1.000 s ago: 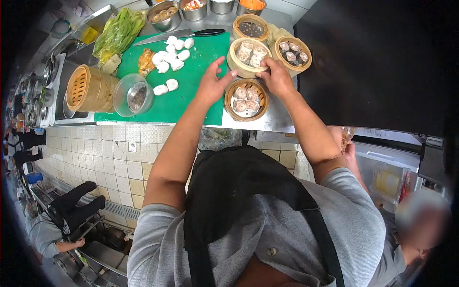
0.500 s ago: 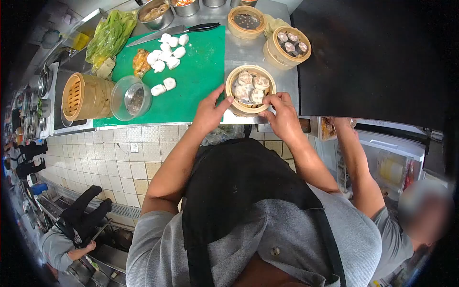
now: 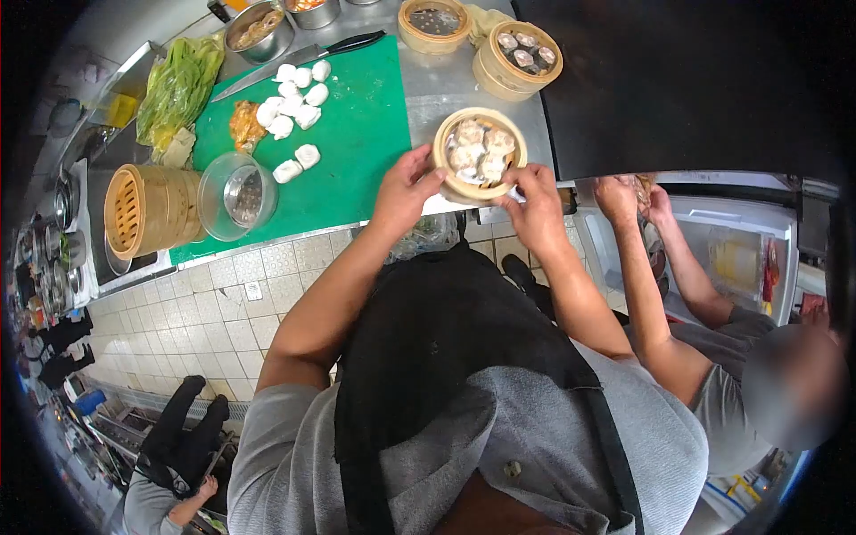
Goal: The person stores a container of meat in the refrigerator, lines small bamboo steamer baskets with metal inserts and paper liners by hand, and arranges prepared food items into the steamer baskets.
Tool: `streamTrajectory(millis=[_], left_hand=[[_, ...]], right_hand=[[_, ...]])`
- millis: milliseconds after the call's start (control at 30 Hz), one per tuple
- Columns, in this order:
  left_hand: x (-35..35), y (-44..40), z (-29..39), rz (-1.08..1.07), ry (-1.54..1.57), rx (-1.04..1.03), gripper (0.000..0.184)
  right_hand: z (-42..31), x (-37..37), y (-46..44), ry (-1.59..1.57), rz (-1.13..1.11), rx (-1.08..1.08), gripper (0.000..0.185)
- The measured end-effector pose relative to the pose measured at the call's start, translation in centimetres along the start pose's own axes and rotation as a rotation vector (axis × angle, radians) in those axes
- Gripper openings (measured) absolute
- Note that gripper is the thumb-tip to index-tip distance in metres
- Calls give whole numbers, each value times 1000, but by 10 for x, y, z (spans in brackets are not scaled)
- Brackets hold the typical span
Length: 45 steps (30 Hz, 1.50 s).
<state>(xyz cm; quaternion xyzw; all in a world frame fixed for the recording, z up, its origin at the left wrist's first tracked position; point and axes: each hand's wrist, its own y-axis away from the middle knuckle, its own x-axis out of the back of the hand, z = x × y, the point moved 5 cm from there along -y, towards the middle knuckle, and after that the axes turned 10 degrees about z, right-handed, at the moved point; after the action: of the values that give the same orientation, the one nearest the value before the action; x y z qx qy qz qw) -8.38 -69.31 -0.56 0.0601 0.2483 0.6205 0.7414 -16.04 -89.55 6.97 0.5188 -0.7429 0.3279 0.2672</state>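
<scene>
Near the counter's front edge, a round bamboo steamer (image 3: 443, 181) with several dumplings (image 3: 481, 150) in it is held from both sides. My left hand (image 3: 406, 187) grips its left rim, and my right hand (image 3: 535, 205) has thumb and fingers on its lower right rim. What lies beneath this steamer is hidden. Behind it stand a bamboo steamer with a dark, dotted bottom (image 3: 434, 22) and a stack (image 3: 508, 80) whose top tier holds several dumplings.
A green cutting board (image 3: 357, 134) bears a knife (image 3: 303, 64), white pieces (image 3: 290, 102) and orange food (image 3: 245, 125). Stacked steamers (image 3: 152, 209) and a clear bowl (image 3: 238, 196) stand left. A co-worker's arms (image 3: 642, 267) are at the right, beside an open fridge.
The held steamer has come forward from the back steamers, over the spot of the front dumpling steamer, now covered. The view has shifted, and the co-worker's arms reach further in.
</scene>
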Motion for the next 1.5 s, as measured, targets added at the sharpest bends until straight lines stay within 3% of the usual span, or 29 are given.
streamTrajectory(millis=[33, 267, 533, 733, 933, 1033, 1133, 1200, 1267, 1333, 1500], left_hand=[[-10, -12, -1, -35, -61, -116, 57], [-77, -53, 11, -184, -134, -111, 57], [-110, -76, -6, -163, -90, -181, 54], [-117, -79, 2, -120, -115, -188, 51], [-117, -88, 7, -123, -136, -119, 46], [-101, -80, 7, -21, -378, -134, 45], [-71, -53, 14, 55, -317, -137, 45], [-40, -30, 20, 80, -360, -171, 44], [-1, -5, 19, 181, -280, -171, 44], [33, 29, 23, 282, -148, -146, 43], [108, 87, 7, 469, -7, -84, 43]], right_hand=[[5, 5, -8, 29, 28, -12, 38], [39, 34, -28, 110, 90, -86, 36], [55, 53, -39, 84, 122, -219, 35], [65, 51, -46, 113, 104, -150, 35], [25, 74, -63, 347, -167, -155, 31], [-3, 61, -76, 142, -264, -63, 25], [-23, 42, -97, -16, -231, 103, 26], [-33, 23, -115, -51, -285, 84, 28], [-41, -5, -139, -22, -228, 236, 33], [-40, -47, -169, 67, -189, 251, 42], [-28, -129, -227, 243, -38, 137, 49]])
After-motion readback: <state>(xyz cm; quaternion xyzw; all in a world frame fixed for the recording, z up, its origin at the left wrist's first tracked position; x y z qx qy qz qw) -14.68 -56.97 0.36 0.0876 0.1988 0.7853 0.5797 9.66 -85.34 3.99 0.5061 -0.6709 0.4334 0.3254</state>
